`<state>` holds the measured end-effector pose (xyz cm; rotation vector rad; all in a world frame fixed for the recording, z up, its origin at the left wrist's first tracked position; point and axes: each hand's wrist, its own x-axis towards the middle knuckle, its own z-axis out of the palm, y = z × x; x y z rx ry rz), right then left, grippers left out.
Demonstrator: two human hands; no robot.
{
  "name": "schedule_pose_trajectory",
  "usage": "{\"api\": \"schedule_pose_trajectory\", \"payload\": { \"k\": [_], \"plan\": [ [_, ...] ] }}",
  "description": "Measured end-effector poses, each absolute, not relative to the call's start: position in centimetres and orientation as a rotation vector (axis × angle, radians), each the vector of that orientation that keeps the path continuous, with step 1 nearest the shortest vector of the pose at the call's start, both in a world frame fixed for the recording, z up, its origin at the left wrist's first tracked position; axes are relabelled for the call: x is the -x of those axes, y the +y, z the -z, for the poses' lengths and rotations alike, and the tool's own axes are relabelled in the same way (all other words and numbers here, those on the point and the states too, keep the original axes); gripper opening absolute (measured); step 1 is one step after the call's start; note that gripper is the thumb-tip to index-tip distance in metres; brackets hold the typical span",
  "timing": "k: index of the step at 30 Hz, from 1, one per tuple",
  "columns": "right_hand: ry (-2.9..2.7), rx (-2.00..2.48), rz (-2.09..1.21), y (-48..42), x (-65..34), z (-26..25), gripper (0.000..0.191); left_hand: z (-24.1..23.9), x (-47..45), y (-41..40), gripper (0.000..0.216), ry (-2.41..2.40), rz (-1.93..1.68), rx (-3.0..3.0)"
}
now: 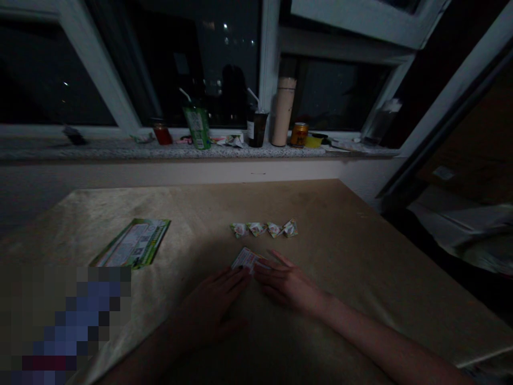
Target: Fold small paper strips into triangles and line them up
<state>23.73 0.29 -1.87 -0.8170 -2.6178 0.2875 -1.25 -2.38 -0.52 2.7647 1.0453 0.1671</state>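
Observation:
A small printed piece of paper (244, 258) lies on the brown-covered table in front of me, its near part hidden under my fingers. My left hand (212, 302) rests flat on its lower left edge, fingers stretched forward. From the other side my right hand (286, 280) lies over the paper's right part with its fingers extended. The two hands' fingertips nearly meet. Just beyond the paper sits a row of several small folded paper triangles (256, 230), green and white. Farther left is a flat green-and-white printed leaflet (138, 243).
A stone windowsill (136, 152) runs behind the table (340, 240). On it stand a green cup with a straw (197, 125), a dark cup with a straw (256, 128), a pale tumbler (284, 112), an orange can (298, 135) and a red jar (162, 133). Pixelation covers the lower left.

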Motion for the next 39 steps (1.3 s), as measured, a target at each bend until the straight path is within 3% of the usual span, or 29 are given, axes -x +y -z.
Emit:
{"api": "schedule_pose_trajectory", "payload": {
  "k": [12, 39],
  "plan": [
    [-2.627, 0.86, -0.167, -0.5, -22.7, 2.9, 0.039, 0.8, 0.5, -2.5, 0.06, 1.077, -0.1, -2.844],
    [-2.49, 0.965, 0.086, -0.5, -24.9, 2.7, 0.027, 0.8, 0.8, -2.8, 0.057, 1.081, -0.21, -2.831]
  ]
}}
